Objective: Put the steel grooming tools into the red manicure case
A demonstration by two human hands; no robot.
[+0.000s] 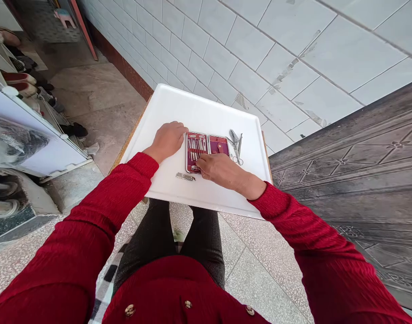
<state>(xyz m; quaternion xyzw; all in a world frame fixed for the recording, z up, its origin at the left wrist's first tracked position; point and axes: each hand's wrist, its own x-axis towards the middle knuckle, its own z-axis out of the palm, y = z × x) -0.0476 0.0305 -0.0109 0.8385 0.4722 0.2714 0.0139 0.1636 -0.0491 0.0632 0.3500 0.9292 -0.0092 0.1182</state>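
An open manicure case [192, 168] lies on a white tray [152, 173], its dark red left half filled with a row of small metal tools [196, 145]. The right half [223, 146] shows a purple lining and a strap with a snap. My left hand [168, 139] grips the case's left edge with bent fingers. Over the lower part of the tool row, my right hand [217, 168] is closed in a pinch; what its fingertips hold is hidden. A nail clipper [185, 177] lies just below the case. Small scissors [238, 158] and other metal tools [233, 136] lie right of it.
A tiled wall [233, 40] rises behind the tray. Grey patterned panelling [344, 166] stands to the right. At left are a shoe rack [40, 103] with shoes and, farther back, a small pink stool [64, 18]. My legs are below the tray's near edge.
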